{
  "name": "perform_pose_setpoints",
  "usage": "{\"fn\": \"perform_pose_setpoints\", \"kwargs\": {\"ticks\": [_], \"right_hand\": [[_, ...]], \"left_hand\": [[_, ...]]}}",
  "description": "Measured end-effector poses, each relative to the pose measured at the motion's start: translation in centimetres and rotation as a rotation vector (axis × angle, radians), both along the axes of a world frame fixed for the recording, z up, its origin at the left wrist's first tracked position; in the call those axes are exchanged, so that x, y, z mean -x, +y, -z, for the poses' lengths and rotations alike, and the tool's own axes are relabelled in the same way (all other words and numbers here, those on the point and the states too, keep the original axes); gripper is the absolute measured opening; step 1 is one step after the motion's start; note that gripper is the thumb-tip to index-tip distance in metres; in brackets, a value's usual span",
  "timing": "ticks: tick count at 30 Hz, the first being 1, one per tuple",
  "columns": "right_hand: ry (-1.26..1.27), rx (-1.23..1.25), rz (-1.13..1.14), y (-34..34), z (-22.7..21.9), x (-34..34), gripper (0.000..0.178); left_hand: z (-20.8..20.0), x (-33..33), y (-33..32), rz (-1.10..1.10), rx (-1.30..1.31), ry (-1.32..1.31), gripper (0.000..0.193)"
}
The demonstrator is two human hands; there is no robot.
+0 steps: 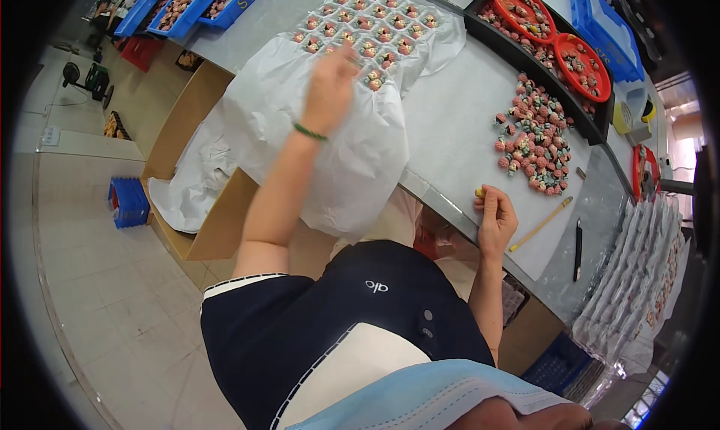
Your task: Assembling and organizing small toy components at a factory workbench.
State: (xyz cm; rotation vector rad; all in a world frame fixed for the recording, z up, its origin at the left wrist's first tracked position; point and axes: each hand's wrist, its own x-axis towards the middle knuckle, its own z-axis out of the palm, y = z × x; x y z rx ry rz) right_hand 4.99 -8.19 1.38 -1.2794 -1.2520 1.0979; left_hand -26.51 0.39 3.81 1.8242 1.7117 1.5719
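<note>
My left hand reaches over the near edge of a white compartment tray. Its fingers are smeared by motion, so I cannot tell whether they hold anything. Small pink-and-cream figurines sit in the tray's cells, and thin white sheeting lies under the tray and drapes over the table edge. At the table's front edge, my right hand pinches a small yellow piece between thumb and fingers. Beyond that hand, a loose pile of pink figurines lies on white paper.
A yellow stick and a black pen-like tool lie at the right. Behind the pile stands a black tray with red round dishes. Stacked filled trays stand far right; an open cardboard box is at left.
</note>
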Motion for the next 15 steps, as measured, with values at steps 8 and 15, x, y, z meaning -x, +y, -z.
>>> {"fn": "perform_pose_setpoints", "kwargs": {"ticks": [8,15], "right_hand": [[-0.075,-0.010,0.006,1.3,1.5,-1.5,0.018],[-0.120,-0.047,0.014,3.2,2.3,-3.3,0.016]], "left_hand": [[5.0,13.5,6.0,-0.462,0.349,0.697,0.016],[6.4,10.0,6.3,-0.452,0.387,0.790,0.039]]}}
